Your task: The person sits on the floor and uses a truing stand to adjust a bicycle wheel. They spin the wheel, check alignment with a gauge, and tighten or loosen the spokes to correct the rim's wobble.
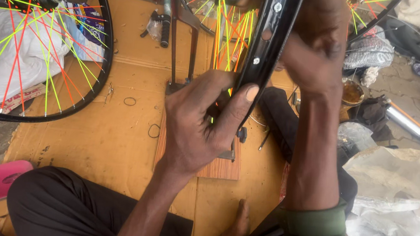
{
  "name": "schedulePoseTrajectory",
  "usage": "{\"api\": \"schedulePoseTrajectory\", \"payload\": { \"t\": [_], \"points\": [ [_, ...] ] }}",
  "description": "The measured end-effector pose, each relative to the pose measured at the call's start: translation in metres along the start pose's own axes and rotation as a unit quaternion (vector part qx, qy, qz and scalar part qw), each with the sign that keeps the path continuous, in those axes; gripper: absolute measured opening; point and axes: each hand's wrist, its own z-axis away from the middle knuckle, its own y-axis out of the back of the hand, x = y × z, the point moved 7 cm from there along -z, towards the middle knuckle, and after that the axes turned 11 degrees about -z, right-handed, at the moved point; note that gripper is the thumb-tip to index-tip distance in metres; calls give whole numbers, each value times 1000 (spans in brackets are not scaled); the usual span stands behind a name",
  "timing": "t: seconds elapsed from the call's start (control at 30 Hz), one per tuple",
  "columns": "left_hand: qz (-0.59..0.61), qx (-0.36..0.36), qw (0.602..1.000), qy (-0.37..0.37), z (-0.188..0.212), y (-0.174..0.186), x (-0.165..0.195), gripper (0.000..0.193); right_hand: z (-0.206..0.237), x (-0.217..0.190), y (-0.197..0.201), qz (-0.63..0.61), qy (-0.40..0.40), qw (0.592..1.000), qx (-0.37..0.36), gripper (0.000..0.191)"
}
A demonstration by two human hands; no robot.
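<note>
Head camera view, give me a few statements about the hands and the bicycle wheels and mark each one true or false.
1. The left hand grips the black rim. True.
2. The rim stands in a truing stand on a wooden base. True.
3. The right hand rests flat on the cardboard. False: it is up at the rim.
4. The finished wheel at the left has plain silver spokes. False: they are red, orange and yellow-green.
5. The right forearm wears a green sleeve. True.

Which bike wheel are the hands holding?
The middle wheel, standing in the metal stand: left hand and right hand both grip its black rim. The left-side wheel lies untouched.
</note>
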Motion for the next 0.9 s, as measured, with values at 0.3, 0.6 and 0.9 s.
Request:
{"api": "schedulePoseTrajectory", "payload": {
  "t": [0.3, 0.6, 0.9],
  "points": [
    [-28, -3, 999, -15, 2, 3, -8, 13, -8, -26, 9, 182, -146, 972, -42, 23],
    [-69, 22, 997, -8, -11, 10, -2, 22, 58, 35, 47, 7, -84, 970, 229, 21],
    [-7, -81, 982, -169, -59, 7, 27, 39, 201, 8, -71, 87, -287, 917, 264, 16]
  ]
}}
